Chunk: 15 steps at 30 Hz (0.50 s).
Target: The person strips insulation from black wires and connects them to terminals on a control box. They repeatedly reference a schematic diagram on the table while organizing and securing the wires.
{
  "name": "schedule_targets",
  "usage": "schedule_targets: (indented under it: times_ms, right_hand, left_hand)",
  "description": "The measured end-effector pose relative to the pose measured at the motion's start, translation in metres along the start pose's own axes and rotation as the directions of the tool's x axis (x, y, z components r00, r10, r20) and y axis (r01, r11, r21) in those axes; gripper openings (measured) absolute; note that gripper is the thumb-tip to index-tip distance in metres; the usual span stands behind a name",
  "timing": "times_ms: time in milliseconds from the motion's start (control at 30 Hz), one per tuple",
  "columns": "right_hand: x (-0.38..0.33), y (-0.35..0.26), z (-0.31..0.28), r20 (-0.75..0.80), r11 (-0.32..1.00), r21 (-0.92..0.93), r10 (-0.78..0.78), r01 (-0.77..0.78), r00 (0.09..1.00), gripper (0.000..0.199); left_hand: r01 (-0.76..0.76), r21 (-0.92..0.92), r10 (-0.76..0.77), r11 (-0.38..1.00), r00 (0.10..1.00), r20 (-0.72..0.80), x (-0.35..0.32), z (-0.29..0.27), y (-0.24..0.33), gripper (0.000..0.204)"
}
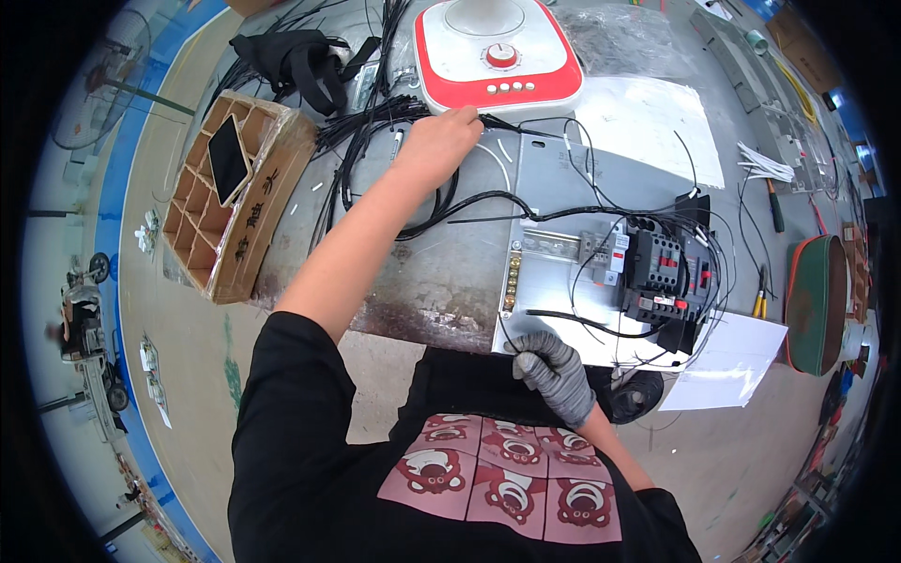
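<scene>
My bare left hand [439,148] reaches across the workbench to the front edge of a red and white appliance base [500,56]. Its fingers are curled down at a bunch of thin black strands [368,127]; what lies between the fingertips is hidden. Low at the bench's front edge, my right hand [556,375], in a grey glove, pinches a thin black wire [508,336]. Just beyond it lies a metal mounting plate [554,324] carrying black contactors [654,263], a brass terminal strip [511,280] and looping black wires. A thick black wire bundle [488,197] runs from the left onto the plate.
A divided cardboard box [267,202] with a phone [229,159] on it stands at the left. A black strap bag [298,61] lies behind it. White paper [648,127], a screwdriver [775,208], yellow-handled pliers [758,298] and a green and orange pouch [815,305] are on the right.
</scene>
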State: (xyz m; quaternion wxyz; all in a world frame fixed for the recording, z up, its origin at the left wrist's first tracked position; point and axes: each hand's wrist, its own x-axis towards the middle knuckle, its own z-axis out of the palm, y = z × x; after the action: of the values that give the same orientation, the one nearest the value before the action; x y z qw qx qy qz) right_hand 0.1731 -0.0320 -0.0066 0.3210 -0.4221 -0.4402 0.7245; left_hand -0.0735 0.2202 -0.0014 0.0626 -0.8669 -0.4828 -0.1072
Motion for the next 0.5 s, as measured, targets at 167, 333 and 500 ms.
schedule_targets:
  times_ms: [167, 333, 500]
  right_hand:
    - [-0.008, -0.02, -0.004, -0.005, 0.997, -0.078, -0.011, 0.01, 1.0, 0.015]
    - [-0.019, -0.056, 0.017, -0.078, 0.955, -0.154, -0.269, 0.255, 0.96, 0.017]
    - [-0.034, -0.075, 0.035, -0.243, 0.882, -0.386, -0.38, 0.271, 0.892, 0.011]
  left_hand:
    - [0.216, -0.09, -0.23, 0.972, 0.95, -0.21, -0.015, -0.051, -0.006, 0.009]
    - [0.242, -0.955, -0.563, -0.174, 0.771, 0.298, -0.082, -0.098, 0.048, 0.009]
    - [0.075, -0.753, -0.411, -0.653, 0.8, 0.437, -0.145, -0.106, 0.148, 0.013]
